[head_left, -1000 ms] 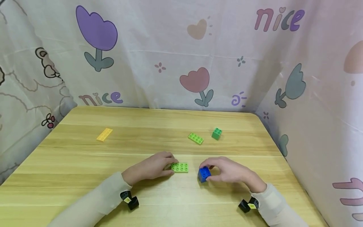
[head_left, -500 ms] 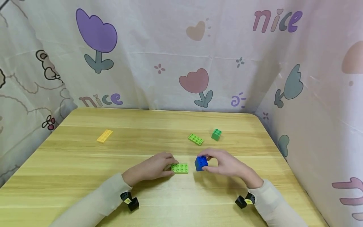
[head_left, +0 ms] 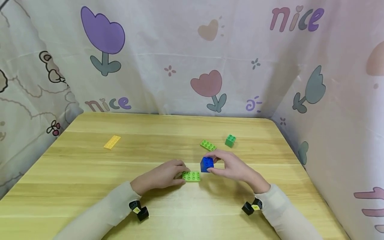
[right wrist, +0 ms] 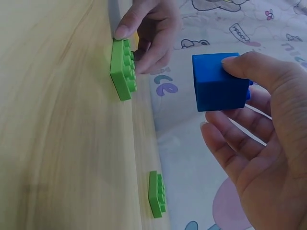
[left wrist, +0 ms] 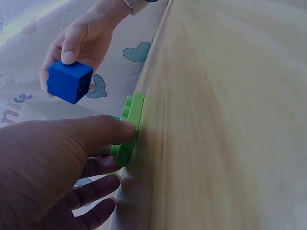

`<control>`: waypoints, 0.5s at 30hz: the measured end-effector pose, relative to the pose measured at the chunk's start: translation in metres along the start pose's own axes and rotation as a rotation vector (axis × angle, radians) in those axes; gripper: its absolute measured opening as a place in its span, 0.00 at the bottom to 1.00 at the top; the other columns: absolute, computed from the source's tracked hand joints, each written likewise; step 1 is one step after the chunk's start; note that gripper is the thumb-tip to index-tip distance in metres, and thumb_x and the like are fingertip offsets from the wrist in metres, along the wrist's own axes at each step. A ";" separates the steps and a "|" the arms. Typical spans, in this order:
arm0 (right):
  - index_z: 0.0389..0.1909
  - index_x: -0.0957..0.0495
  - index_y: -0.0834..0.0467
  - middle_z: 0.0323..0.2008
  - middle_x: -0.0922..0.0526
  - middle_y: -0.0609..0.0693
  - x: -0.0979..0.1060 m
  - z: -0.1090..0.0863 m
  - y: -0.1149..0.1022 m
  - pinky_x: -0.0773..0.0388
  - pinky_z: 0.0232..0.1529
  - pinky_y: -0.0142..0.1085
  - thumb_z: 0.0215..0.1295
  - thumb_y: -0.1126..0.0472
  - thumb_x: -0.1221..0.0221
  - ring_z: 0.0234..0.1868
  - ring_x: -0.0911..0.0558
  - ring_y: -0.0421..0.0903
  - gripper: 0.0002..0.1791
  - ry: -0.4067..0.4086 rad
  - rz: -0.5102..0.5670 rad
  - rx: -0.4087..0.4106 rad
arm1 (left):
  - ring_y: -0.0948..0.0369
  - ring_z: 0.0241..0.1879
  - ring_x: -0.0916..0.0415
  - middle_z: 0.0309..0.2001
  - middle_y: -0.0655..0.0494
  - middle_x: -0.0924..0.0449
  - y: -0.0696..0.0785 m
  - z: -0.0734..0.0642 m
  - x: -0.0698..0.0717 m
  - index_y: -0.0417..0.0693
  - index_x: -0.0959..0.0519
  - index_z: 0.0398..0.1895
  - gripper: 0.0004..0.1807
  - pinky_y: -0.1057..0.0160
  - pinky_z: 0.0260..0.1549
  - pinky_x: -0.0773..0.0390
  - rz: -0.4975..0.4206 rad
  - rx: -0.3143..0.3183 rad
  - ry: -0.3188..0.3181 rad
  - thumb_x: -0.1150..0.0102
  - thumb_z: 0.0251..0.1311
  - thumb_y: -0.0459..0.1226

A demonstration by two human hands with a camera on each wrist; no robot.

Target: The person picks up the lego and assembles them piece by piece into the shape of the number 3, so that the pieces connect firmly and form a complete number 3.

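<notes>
My left hand (head_left: 165,175) pinches the left end of a light green flat building brick (head_left: 192,176), which lies on the table with its studs up. In the left wrist view the thumb presses on the side of that green brick (left wrist: 130,132). My right hand (head_left: 235,166) grips a square blue brick (head_left: 207,164) between thumb and fingers. The blue brick is held off the table, a little above and to the right of the green one, apart from it. The right wrist view shows the blue brick (right wrist: 218,84) upright, studs toward the palm side.
Behind the right hand lie a second light green flat brick (head_left: 208,145) and a small dark green brick (head_left: 230,140). A yellow flat brick (head_left: 112,142) lies at the far left of the wooden table (head_left: 156,133). A printed curtain (head_left: 168,40) hangs along the back and sides.
The right hand has lifted the blue brick off the table and carried it left and away from me, toward the green flat brick. My left hand has stayed on the green brick.
</notes>
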State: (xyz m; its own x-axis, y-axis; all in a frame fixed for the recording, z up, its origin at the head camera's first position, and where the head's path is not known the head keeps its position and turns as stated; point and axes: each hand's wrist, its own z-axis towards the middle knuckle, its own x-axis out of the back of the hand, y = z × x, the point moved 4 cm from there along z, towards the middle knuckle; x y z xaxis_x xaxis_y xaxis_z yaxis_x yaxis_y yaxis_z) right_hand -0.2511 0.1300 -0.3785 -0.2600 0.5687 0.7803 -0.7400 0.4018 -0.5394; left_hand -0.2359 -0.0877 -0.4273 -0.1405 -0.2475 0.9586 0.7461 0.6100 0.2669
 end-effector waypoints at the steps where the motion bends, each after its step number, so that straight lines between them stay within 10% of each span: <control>1: 0.53 0.31 0.47 0.39 0.26 0.37 -0.001 0.001 0.000 0.26 0.41 0.35 0.56 0.49 0.41 0.39 0.26 0.36 0.22 0.002 0.000 0.003 | 0.66 0.41 0.33 0.43 0.60 0.29 0.000 0.000 0.000 0.50 0.26 0.52 0.23 0.64 0.43 0.30 -0.003 -0.001 0.002 0.44 0.55 0.49; 15: 0.52 0.30 0.50 0.40 0.25 0.38 -0.016 0.016 0.001 0.25 0.38 0.38 0.56 0.49 0.41 0.37 0.26 0.35 0.22 0.006 0.011 0.020 | 0.67 0.40 0.33 0.43 0.61 0.29 -0.002 0.000 0.000 0.50 0.26 0.52 0.23 0.65 0.42 0.30 -0.012 0.007 0.001 0.45 0.55 0.50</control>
State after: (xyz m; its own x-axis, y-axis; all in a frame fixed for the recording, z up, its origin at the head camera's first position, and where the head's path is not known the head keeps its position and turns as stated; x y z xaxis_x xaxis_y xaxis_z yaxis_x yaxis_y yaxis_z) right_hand -0.2573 0.1097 -0.3866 -0.2645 0.5774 0.7725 -0.7495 0.3810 -0.5414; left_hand -0.2376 -0.0890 -0.4280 -0.1493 -0.2557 0.9552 0.7399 0.6119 0.2794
